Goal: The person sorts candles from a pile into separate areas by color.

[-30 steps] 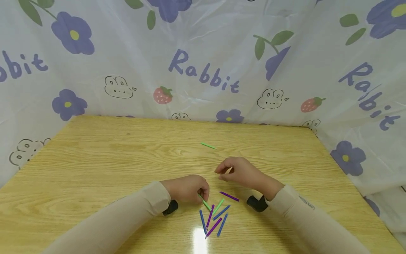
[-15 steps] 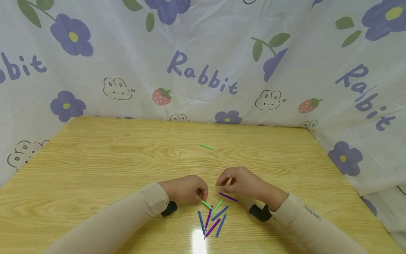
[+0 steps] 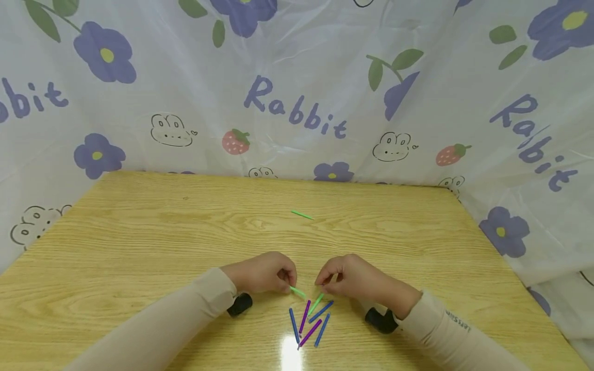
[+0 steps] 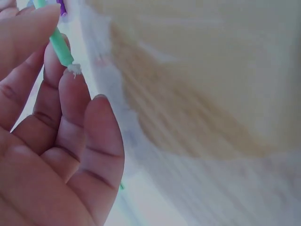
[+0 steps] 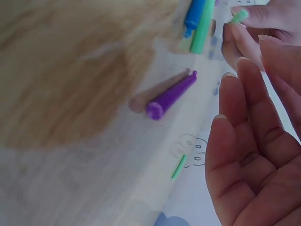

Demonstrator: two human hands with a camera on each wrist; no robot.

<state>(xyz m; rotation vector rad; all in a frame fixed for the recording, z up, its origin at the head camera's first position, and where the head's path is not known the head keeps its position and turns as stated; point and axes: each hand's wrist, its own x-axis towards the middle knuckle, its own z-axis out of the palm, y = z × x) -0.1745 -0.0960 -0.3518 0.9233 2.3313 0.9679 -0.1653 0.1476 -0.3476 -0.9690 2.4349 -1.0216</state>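
Observation:
My left hand (image 3: 271, 272) pinches a thin green candle (image 3: 297, 291) between thumb and fingers; in the left wrist view the held candle (image 4: 61, 48) has a frayed white wick. My right hand (image 3: 357, 277) hovers close by with loosely bent fingers and nothing between them. In the right wrist view, a purple candle (image 5: 174, 94) lies on the table beside the right fingers; the head view hides it behind that hand. Between the hands and nearer me lie another green candle (image 3: 316, 304), purple candles (image 3: 304, 316) and blue candles (image 3: 294, 325) in a loose cluster.
One more green candle (image 3: 302, 215) lies farther back on the wooden table (image 3: 185, 232). A white printed cloth (image 3: 297, 67) hangs behind the table and along its sides. Black wrist devices (image 3: 381, 320) sit under both wrists.
My left hand has drawn the green candle left, away from the cluster. My right hand has come down nearer me, and now covers the purple candle in the head view.

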